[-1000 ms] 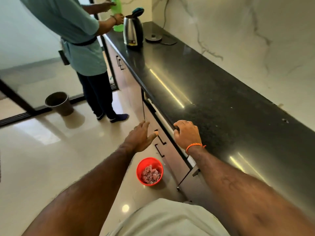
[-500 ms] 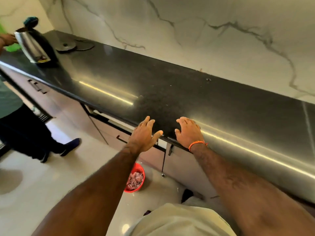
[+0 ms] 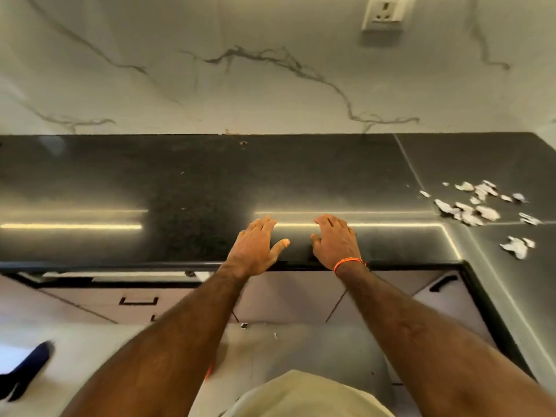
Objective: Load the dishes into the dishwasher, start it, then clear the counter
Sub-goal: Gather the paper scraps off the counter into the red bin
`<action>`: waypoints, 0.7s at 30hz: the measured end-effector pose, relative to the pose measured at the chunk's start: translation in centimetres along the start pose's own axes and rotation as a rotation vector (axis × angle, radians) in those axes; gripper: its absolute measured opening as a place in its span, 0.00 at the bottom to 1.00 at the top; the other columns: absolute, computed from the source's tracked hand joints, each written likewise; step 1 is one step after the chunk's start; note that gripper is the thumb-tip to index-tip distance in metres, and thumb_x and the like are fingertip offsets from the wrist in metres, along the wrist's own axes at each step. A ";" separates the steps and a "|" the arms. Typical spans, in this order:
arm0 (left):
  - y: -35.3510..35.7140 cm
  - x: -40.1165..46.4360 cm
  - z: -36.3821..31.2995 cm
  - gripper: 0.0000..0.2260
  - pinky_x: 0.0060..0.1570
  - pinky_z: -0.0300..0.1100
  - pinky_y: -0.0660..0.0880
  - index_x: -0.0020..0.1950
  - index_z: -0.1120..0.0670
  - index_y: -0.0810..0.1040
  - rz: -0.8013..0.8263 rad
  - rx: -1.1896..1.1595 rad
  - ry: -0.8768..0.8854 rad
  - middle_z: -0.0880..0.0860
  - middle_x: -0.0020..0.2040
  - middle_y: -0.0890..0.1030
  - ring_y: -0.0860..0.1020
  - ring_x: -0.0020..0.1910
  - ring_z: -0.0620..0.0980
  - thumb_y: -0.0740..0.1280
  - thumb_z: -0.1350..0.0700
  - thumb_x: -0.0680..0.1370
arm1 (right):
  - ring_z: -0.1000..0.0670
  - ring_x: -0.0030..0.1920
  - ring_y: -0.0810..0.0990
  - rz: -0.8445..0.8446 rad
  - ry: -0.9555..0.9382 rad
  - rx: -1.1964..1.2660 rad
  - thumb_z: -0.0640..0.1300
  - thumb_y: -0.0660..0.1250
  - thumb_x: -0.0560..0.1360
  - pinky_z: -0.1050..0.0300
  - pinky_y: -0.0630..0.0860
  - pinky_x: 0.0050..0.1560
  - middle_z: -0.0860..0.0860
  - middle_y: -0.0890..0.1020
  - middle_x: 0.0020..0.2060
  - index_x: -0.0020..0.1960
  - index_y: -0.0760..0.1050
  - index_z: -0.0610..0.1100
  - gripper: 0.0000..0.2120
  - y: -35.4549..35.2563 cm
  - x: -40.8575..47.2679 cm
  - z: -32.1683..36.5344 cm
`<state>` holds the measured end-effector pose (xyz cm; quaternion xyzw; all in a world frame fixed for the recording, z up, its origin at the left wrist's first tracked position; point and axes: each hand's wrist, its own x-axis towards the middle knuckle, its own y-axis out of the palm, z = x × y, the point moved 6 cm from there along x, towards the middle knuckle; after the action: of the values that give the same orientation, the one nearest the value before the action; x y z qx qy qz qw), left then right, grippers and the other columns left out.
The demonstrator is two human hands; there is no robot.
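We rest our left hand (image 3: 255,245) and right hand (image 3: 335,242) flat, fingers (image 3: 266,224) loosely spread, at the front edge of the glossy black stone counter (image 3: 195,182); torn white paper scraps (image 3: 478,206) lie on the counter's right end.

The tabletop (image 3: 195,182) is black with fine pale speckles. The wall (image 3: 270,85) is white marble with grey veins. The paper scraps (image 3: 478,206) are white. The wristband (image 3: 349,262) is orange. The cabinet fronts (image 3: 285,299) are pale with black handles (image 3: 138,301).
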<state>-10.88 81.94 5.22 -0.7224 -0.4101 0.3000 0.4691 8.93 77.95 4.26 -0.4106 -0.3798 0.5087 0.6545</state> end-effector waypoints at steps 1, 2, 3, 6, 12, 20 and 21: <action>0.8 0.6 -1.4 0.32 0.76 0.56 0.62 0.80 0.52 0.62 0.017 0.008 0.025 0.54 0.80 0.64 0.61 0.79 0.53 0.59 0.36 0.81 | 0.45 0.69 0.70 -0.016 0.023 -0.002 0.49 0.65 0.78 0.46 0.67 0.68 0.48 0.74 0.68 0.70 0.71 0.46 0.21 -0.6 -0.4 -1.6; 2.0 1.4 -3.2 0.33 0.77 0.56 0.61 0.80 0.53 0.62 0.038 0.012 0.056 0.54 0.80 0.63 0.60 0.79 0.54 0.59 0.35 0.81 | 0.45 0.69 0.70 -0.035 0.058 -0.007 0.49 0.65 0.78 0.45 0.67 0.68 0.48 0.75 0.68 0.70 0.72 0.46 0.21 -1.4 -1.0 -3.9; 2.9 2.1 -4.7 0.33 0.77 0.55 0.60 0.81 0.53 0.61 0.050 0.009 0.080 0.55 0.81 0.62 0.59 0.80 0.54 0.59 0.35 0.81 | 0.45 0.69 0.70 -0.051 0.091 -0.009 0.49 0.66 0.77 0.45 0.66 0.68 0.48 0.75 0.68 0.70 0.72 0.46 0.21 -2.1 -1.5 -5.7; 5.4 4.1 -9.5 0.34 0.79 0.52 0.56 0.81 0.54 0.60 0.074 -0.016 0.146 0.56 0.81 0.60 0.57 0.81 0.54 0.60 0.36 0.82 | 0.45 0.70 0.69 -0.104 0.203 -0.009 0.49 0.67 0.76 0.45 0.65 0.68 0.48 0.74 0.69 0.69 0.73 0.47 0.22 -4.2 -3.4 -11.5; 9.4 8.3 -19.2 0.34 0.79 0.49 0.54 0.82 0.54 0.59 0.152 0.005 0.357 0.56 0.82 0.59 0.57 0.81 0.54 0.60 0.36 0.82 | 0.46 0.74 0.65 -0.151 0.457 -0.028 0.51 0.67 0.77 0.43 0.63 0.71 0.49 0.71 0.72 0.72 0.71 0.48 0.23 -7.6 -7.0 -21.5; 15.1 15.3 -29.0 0.37 0.80 0.53 0.53 0.82 0.53 0.56 0.276 0.051 0.596 0.55 0.83 0.54 0.52 0.82 0.53 0.58 0.33 0.80 | 0.45 0.75 0.63 -0.254 0.729 -0.063 0.53 0.65 0.78 0.42 0.61 0.73 0.49 0.69 0.74 0.73 0.69 0.49 0.25 -10.9 -9.0 -30.5; 15.7 16.0 -29.7 0.38 0.80 0.53 0.52 0.83 0.53 0.55 0.286 0.065 0.617 0.55 0.83 0.53 0.50 0.82 0.53 0.58 0.33 0.80 | 0.45 0.76 0.62 -0.260 0.759 -0.065 0.54 0.65 0.78 0.42 0.61 0.74 0.49 0.68 0.75 0.74 0.68 0.49 0.26 -11.1 -9.2 -31.3</action>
<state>26.01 79.63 1.22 -0.8140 -0.1335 0.1430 0.5470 39.74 62.60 2.02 -0.5383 -0.1758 0.2218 0.7938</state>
